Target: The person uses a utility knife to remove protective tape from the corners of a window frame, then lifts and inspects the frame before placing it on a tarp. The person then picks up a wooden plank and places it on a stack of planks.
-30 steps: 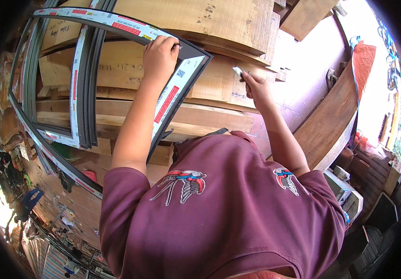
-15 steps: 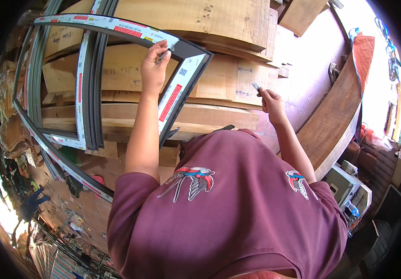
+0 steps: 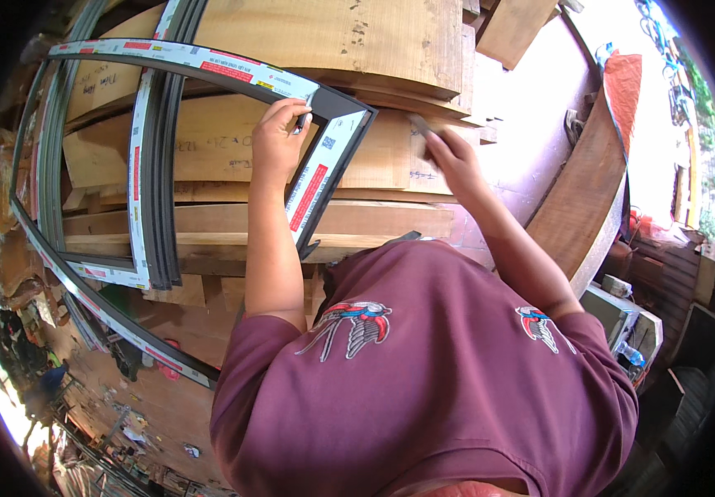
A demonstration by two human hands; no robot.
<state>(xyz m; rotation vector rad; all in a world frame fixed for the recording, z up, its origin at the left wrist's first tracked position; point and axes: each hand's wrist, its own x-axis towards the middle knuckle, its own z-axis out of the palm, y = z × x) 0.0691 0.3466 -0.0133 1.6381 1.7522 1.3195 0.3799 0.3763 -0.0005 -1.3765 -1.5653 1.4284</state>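
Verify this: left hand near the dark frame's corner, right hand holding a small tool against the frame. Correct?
One error: the head view shows the right hand holding the small tool apart from the dark frame, off to its right. The rest stands.

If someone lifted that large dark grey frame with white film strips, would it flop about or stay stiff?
The large dark grey frame would probably stay stiff, since its solid-looking bars join at the corners. It may be fairly light for its size, being open in the middle. The smooth-looking white film strips might make it a little slippery.
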